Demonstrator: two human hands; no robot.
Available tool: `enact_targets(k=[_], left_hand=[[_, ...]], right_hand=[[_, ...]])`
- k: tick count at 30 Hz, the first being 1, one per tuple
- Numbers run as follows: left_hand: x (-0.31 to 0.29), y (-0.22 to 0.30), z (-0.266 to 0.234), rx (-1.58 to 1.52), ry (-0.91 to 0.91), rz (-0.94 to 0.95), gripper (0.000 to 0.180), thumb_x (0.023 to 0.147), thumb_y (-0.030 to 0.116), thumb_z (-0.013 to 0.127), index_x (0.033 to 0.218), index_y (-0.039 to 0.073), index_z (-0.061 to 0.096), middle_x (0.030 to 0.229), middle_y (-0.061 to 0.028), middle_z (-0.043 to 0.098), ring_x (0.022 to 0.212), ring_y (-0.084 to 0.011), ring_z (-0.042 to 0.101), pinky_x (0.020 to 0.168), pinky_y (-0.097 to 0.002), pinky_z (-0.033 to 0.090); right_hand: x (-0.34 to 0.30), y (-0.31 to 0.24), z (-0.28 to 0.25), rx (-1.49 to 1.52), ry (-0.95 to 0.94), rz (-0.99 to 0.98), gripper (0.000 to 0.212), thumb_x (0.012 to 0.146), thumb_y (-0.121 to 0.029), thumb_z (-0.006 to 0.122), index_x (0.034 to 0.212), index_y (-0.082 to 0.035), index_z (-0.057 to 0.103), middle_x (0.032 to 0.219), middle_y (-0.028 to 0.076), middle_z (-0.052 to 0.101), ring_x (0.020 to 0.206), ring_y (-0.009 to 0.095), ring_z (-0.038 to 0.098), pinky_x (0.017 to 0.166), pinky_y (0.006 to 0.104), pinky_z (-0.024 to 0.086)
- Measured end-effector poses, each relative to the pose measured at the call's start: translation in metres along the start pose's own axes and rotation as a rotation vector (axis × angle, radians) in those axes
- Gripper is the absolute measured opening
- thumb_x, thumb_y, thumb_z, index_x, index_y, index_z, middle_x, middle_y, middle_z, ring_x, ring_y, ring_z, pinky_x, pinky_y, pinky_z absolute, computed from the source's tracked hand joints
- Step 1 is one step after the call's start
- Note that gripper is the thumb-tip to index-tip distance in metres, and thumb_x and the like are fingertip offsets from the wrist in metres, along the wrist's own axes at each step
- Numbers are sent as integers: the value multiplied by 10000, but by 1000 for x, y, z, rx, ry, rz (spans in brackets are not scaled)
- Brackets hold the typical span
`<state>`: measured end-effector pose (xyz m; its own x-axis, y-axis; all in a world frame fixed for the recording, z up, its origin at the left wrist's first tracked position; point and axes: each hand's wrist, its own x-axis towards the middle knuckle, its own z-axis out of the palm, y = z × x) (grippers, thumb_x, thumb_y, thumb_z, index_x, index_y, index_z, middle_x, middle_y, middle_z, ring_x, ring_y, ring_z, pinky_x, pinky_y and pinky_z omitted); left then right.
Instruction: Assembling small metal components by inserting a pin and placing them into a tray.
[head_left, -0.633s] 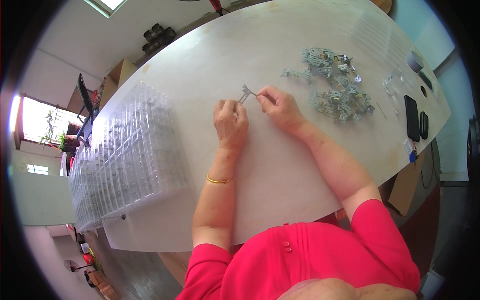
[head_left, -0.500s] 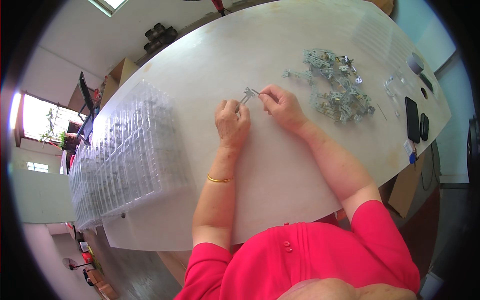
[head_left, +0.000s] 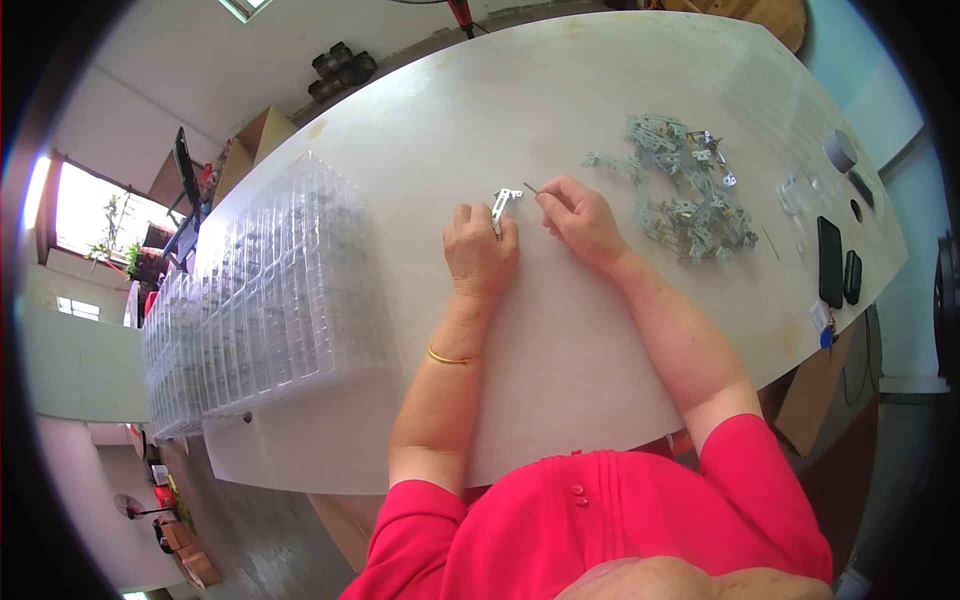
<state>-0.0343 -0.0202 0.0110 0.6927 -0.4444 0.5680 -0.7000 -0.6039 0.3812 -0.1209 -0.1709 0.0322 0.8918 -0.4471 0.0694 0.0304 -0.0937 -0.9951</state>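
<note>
Near the middle of the table, my left hand (head_left: 480, 250) is closed on a slim metal bracket (head_left: 501, 209) with holes in it, which points up and away from the fingers. Just to its right, my right hand (head_left: 580, 220) pinches a thin dark metal pin (head_left: 530, 187). The pin's tip points left toward the bracket's far end, with a small gap between them. Farther right lies a loose heap of similar metal brackets (head_left: 690, 215), some with brass-coloured and shiny parts.
Stacked clear plastic trays (head_left: 270, 300) fill the table's left side. At the right lie a black phone (head_left: 829, 262), a small black case (head_left: 852, 277), keys with a blue tag (head_left: 826, 338), a grey tape roll (head_left: 840, 152) and a thin rod (head_left: 771, 243). The white table (head_left: 560, 400) has a curved far edge.
The bracket in my left hand has turned, its pale flat face now showing. My right hand and the pin have come slightly away from it. The whole view has shifted a little.
</note>
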Motion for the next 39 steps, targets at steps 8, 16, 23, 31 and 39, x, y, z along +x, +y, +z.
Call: enact_targets(k=[8,16,23,31,39], left_hand=[[4,1,3,90,47,-32,254,827,275,677,871,35,605,855,-115,602,796,-317,580,744,-452,451],[4,-2,4,21,14,21,176,839,196,652,874,37,586,861,-138,604,828,-332,585,767,-454,444],[6,2,4,-104,201,43,131,841,148,654,879,43,584,846,-135,586,814,-332,566,756,-457,430],[2,-3,7,-41,31,-25,178,833,176,665,926,36,606,895,-144,606,875,-325,566,806,-444,423],[5,-2,5,-98,45,-20,154,833,152,649,924,35,606,888,-145,613,882,-326,573,800,-443,422]], right_hand=[[2,0,-3,25,-1,-4,152,974,-191,602,966,-42,632,706,6,626,618,69,572,565,240,480],[4,3,0,-5,43,18,133,966,-188,617,952,-59,643,691,-3,612,593,64,563,522,230,462],[6,8,-3,75,8,34,117,979,-198,612,967,-86,643,692,-25,596,582,47,540,501,206,436],[8,8,-3,60,-1,42,110,993,-199,599,970,-96,630,710,-35,588,593,36,520,510,196,430],[9,14,-2,62,29,-28,112,992,-197,602,959,-93,625,706,-35,589,570,36,515,489,200,425]])
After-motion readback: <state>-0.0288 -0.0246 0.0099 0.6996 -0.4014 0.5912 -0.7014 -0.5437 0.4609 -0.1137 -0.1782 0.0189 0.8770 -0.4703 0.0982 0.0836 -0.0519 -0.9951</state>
